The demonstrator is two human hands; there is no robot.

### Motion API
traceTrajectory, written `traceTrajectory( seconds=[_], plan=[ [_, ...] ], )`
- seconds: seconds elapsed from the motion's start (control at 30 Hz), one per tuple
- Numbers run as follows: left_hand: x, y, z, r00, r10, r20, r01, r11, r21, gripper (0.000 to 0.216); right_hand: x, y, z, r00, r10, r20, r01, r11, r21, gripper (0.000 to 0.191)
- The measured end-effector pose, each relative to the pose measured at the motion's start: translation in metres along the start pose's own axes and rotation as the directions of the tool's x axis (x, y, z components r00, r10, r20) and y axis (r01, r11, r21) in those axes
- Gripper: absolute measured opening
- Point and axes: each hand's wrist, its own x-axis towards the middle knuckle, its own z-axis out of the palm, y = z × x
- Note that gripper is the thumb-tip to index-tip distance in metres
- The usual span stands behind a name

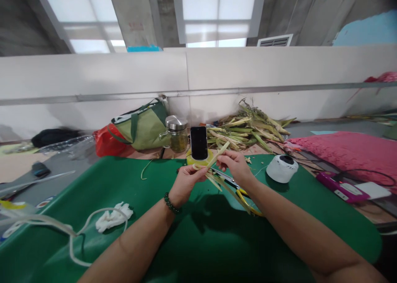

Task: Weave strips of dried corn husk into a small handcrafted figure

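Pale green plant-leaf strips (221,154) cross between my two hands above the green mat (149,217). My left hand (190,179), with a dark bead bracelet on its wrist, pinches the strips where they meet in a loop. My right hand (237,167) is closed, thumb and finger together, close to the upper strip; it seems to grip that strip. Long strip ends hang down to the right. Under them lie scissors (246,198) with yellow handles, partly hidden by the strips and my right forearm. A phone (199,143) stands upright just behind my hands on a yellow base.
Behind are a heap of leaf stalks (248,126), a lidded glass jar (176,135) and a green bag (142,126). A white thread spool (282,168) stands right, near a magenta device (343,188). Crumpled tissue (114,217) and a white cable (72,243) lie left.
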Motion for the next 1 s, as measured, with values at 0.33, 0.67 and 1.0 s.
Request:
traceTrajectory(
  seconds=[0.33, 0.67, 1.0],
  plan=[
    [-0.001, 0.006, -0.001, 0.994, -0.016, 0.107, 0.027, 0.995, -0.101, 0.031, 0.004, -0.004, -0.015, 0.804, 0.146, 0.576, -0.095, 0.989, -0.117, 0.037],
    [0.0, 0.011, -0.005, 0.986, 0.006, 0.169, -0.025, 0.994, 0.111, 0.027, 0.003, -0.02, -0.031, 0.663, 0.345, 0.664, -0.228, 0.938, -0.261, 0.022],
    [0.007, 0.007, -0.011, 0.992, 0.024, 0.126, -0.048, 0.98, 0.192, 0.021, 0.02, -0.015, -0.058, 0.685, 0.373, 0.626, -0.154, 0.914, -0.376, 0.024]
  ],
)
